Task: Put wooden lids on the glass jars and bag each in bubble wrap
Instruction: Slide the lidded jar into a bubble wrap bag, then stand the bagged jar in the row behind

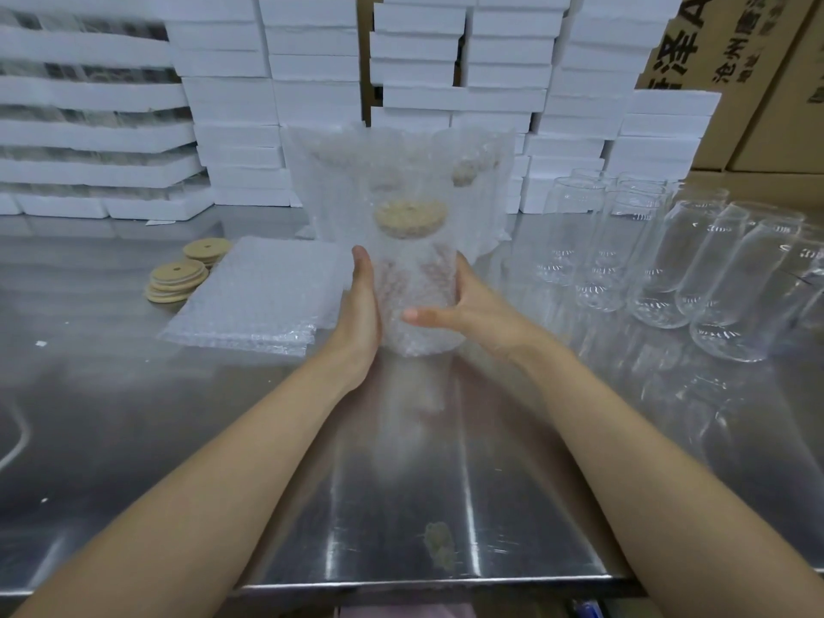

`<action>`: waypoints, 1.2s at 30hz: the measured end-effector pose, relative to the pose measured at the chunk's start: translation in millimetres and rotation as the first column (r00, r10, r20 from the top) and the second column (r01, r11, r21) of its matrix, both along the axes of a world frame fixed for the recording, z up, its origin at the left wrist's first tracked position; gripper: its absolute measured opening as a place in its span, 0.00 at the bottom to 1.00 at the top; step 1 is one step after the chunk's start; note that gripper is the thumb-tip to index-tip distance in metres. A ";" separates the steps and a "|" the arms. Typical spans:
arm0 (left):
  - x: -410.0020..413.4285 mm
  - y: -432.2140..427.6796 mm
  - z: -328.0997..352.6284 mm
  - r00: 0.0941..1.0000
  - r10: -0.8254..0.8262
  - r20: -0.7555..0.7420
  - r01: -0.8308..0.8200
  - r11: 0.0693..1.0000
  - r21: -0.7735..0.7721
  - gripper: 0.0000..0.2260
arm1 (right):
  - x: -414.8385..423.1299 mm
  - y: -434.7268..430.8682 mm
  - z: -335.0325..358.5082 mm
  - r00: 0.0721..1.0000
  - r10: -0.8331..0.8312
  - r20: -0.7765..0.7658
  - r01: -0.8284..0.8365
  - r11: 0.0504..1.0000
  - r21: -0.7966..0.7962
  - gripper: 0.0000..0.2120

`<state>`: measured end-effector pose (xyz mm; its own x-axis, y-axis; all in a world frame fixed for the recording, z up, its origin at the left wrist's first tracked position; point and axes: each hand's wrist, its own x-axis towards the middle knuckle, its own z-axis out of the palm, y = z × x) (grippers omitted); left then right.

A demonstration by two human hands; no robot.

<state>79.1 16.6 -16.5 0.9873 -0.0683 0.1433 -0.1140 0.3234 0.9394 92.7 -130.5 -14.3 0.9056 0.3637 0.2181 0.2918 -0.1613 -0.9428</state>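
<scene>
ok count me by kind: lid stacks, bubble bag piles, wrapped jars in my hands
stacks of round wooden lids: 2
piles of flat clear bubble wrap bags: 1
bubble-wrapped glass jar with wooden lid: 1
total: 4

Left hand (363,301) cupped; right hand (463,305) cupped (thumb forward).

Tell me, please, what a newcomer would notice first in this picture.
First, the left hand and right hand gripping a bubble-wrap bag at the centre, a wooden lid showing through it. Then the bare glass jars crowding the steel table on the right, and white foam boxes stacked behind.
</scene>
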 end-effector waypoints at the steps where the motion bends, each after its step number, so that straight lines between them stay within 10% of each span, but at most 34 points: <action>1: 0.4 0.3 -0.9 1.000 -0.004 -0.002 0.004 1.000 0.016 0.29 | -0.8 5.0 -1.9 0.997 -0.057 0.060 0.056 0.998 0.016 0.42; 6: -0.8 -7.1 -5.5 0.994 -0.102 0.026 0.103 0.993 -0.049 0.30 | 3.6 1.8 -6.0 0.944 -0.280 0.173 0.262 0.958 0.118 0.31; 15: 11.9 -20.1 -28.4 0.960 0.139 0.242 -0.260 0.758 0.598 0.17 | 34.3 -57.5 -9.9 0.574 -0.793 0.203 0.700 0.604 0.382 0.42; 21: 28.6 -26.5 -30.5 0.944 0.105 0.313 -0.312 0.596 0.740 0.11 | 68.2 -64.3 -10.5 0.509 -0.804 0.308 0.718 0.594 0.364 0.46; 36: 31.9 -29.6 -34.1 0.957 0.020 0.290 -0.248 0.580 0.776 0.08 | 130.1 -49.7 -18.7 0.517 -0.740 0.430 0.735 0.641 0.220 0.50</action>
<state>111.1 -13.0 -50.5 0.9396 -0.1363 0.3138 -0.3325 -0.5797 0.7439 222.8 -180.2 -33.0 0.6397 -0.3933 0.6604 0.4455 -0.5105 -0.7355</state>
